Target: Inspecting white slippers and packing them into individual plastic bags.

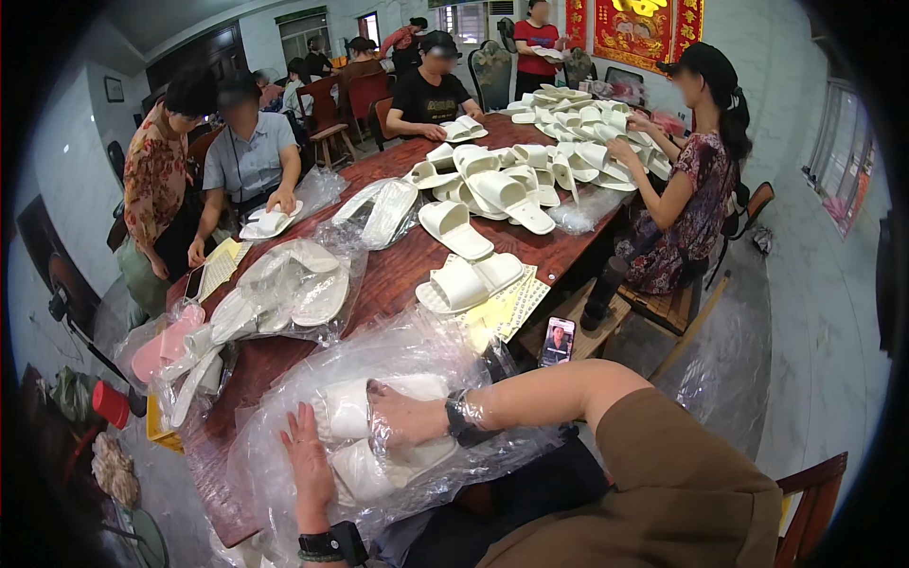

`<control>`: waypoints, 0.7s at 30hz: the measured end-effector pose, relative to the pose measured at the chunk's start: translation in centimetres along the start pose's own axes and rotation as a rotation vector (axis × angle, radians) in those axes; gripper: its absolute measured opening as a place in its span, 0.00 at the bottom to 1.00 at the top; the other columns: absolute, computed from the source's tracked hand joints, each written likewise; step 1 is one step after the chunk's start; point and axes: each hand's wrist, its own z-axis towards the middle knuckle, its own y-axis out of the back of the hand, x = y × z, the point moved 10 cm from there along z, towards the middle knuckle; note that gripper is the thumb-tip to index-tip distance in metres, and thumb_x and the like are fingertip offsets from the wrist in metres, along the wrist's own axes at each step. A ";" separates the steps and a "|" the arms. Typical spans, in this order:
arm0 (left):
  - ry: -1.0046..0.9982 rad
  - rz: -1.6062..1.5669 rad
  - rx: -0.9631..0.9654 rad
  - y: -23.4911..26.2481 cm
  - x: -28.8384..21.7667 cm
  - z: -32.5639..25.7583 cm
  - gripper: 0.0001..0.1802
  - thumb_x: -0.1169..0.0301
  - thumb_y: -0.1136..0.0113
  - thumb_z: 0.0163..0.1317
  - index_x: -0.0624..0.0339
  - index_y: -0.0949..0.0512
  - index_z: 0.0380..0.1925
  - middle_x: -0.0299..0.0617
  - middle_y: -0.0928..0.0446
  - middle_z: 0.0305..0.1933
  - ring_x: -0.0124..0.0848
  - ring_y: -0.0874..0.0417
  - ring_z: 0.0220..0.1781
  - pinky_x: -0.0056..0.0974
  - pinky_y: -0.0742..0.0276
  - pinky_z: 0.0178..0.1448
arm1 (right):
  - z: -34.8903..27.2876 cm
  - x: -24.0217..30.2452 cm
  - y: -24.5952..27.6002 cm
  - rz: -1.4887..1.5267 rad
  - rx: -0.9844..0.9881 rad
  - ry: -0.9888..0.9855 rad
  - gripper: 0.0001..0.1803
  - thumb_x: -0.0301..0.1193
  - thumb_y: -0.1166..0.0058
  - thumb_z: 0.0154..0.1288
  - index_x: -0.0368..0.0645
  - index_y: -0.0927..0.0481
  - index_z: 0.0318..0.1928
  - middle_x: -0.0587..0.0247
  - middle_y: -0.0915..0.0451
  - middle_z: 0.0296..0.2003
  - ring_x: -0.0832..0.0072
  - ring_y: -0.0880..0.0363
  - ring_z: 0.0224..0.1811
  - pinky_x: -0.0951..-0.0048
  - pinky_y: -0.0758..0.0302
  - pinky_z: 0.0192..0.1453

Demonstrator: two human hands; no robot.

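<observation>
A pair of white slide slippers lies at the table's near edge, an upper slipper [343,409] and a lower slipper [365,470], inside a clear plastic bag [270,417]. My right hand [405,417] reaches into the bag from the right and is closed on the pair, its fingertips partly hidden between the slippers. Left of the pair, my left hand [308,459] rests on the plastic with its fingers spread, holding nothing. Loose film covers my right wrist too.
Beyond the bag lie another pair of slippers [471,281], yellow label sheets [511,305], bagged slippers [284,284] and a large slipper pile [511,194]. A lit phone [557,341] stands at the table's right edge. Several people sit or stand around the wooden table [379,317].
</observation>
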 end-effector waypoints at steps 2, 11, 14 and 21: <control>0.017 0.117 0.005 -0.2 -0.4 0.3 0.34 0.50 0.74 0.80 0.59 0.44 0.76 0.49 0.48 0.82 0.51 0.58 0.84 0.58 0.74 0.83 | -0.8 -0.5 -1.4 0.020 0.032 -0.003 0.25 0.40 0.42 0.55 0.39 0.18 0.51 0.45 0.24 0.57 0.45 0.32 0.65 0.36 0.45 0.71; 0.080 0.419 0.050 -0.8 -0.9 -0.2 0.45 0.42 0.50 0.70 0.58 0.45 0.77 0.49 0.53 0.83 0.52 0.61 0.85 0.59 0.72 0.83 | -15.1 -2.1 8.5 0.103 0.110 -0.248 0.30 0.40 0.51 0.69 0.54 0.30 0.71 0.49 0.34 0.71 0.52 0.42 0.75 0.42 0.57 0.79; 0.049 0.407 0.020 -0.6 -1.4 -0.2 0.49 0.39 0.45 0.65 0.58 0.45 0.77 0.51 0.52 0.83 0.53 0.60 0.84 0.60 0.71 0.83 | -19.5 -2.3 15.1 0.024 0.083 -0.311 0.30 0.36 0.49 0.69 0.63 0.30 0.72 0.54 0.38 0.74 0.56 0.44 0.77 0.46 0.59 0.81; 0.030 0.418 -0.005 -0.4 -2.1 0.3 0.49 0.39 0.44 0.64 0.57 0.45 0.77 0.51 0.52 0.83 0.54 0.58 0.84 0.61 0.69 0.82 | -30.0 -9.9 28.5 -0.386 -0.136 -0.804 0.27 0.34 0.46 0.66 0.52 0.25 0.66 0.54 0.33 0.70 0.53 0.43 0.76 0.50 0.51 0.78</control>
